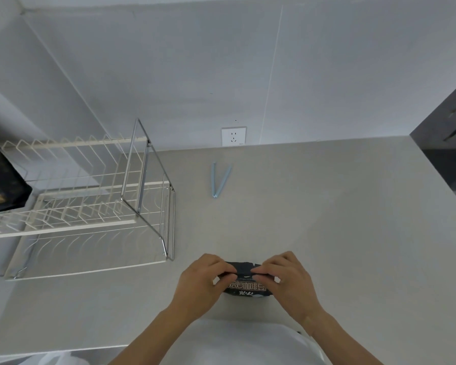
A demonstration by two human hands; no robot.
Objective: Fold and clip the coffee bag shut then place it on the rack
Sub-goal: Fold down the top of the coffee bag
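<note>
A black coffee bag (245,285) with white lettering stands on the counter near its front edge. My left hand (199,281) pinches the bag's top from the left, and my right hand (287,279) pinches it from the right, with the top edge bent over between the fingers. A pale blue bag clip (219,180) lies open in a V shape on the counter, well behind the bag and apart from both hands. The white and chrome wire rack (90,206) stands at the left, with two tiers.
A dark bag (0,185) rests on the rack's upper tier at the far left. A wall socket (233,136) sits on the back wall above the grey counter (340,233). A dark cabinet (448,143) borders the counter on the right.
</note>
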